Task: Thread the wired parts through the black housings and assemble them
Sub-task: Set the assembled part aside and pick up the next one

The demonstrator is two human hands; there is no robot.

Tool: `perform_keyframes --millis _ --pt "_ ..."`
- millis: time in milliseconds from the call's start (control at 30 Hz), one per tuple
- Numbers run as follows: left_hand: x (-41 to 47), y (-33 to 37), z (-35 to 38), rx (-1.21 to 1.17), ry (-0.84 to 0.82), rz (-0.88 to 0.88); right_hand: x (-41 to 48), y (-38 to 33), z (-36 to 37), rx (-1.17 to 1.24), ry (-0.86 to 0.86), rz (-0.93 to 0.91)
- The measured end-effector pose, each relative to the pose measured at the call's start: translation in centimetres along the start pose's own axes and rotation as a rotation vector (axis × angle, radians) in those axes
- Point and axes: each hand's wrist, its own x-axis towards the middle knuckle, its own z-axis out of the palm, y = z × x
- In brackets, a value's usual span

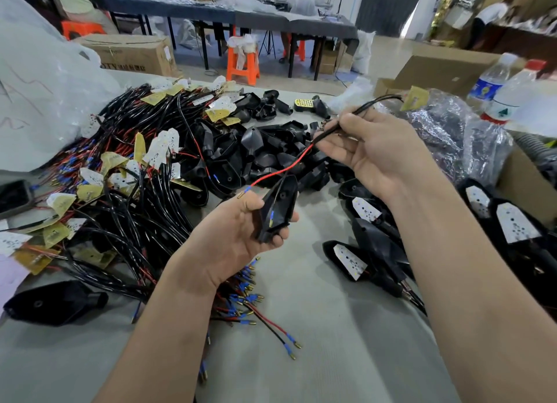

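My left hand (232, 230) grips a black housing (278, 209), open side up, over the grey table. A blue-tipped wire end shows inside the housing. My right hand (370, 149) pinches a black-sleeved cable (340, 125) of a wired part, whose yellow board (415, 98) hangs at the far end. Out of the sleeve comes a red wire (283, 168) that runs down to a blue-and-brass terminal (242, 193) just above my left thumb. A second thin black wire from the sleeve runs down into the housing.
A heap of wired parts (120, 185) covers the left of the table. Empty black housings (265, 149) lie piled at centre back. Assembled units (367, 245) lie on the right. Two water bottles (494, 83) and a plastic bag stand at the far right. Cardboard boxes, orange stools and people are beyond.
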Motion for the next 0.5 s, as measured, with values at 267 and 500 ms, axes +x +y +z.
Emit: perform_keyframes --millis 267,500 --pt "-0.3 0.4 0.1 -0.059 -0.041 0.014 -0.2 2.3 -2.2 0.004 0.015 -0.044" --pt "-0.2 0.3 0.0 -0.025 0.033 0.032 -0.8 1.7 -2.8 -0.19 0.045 -0.19"
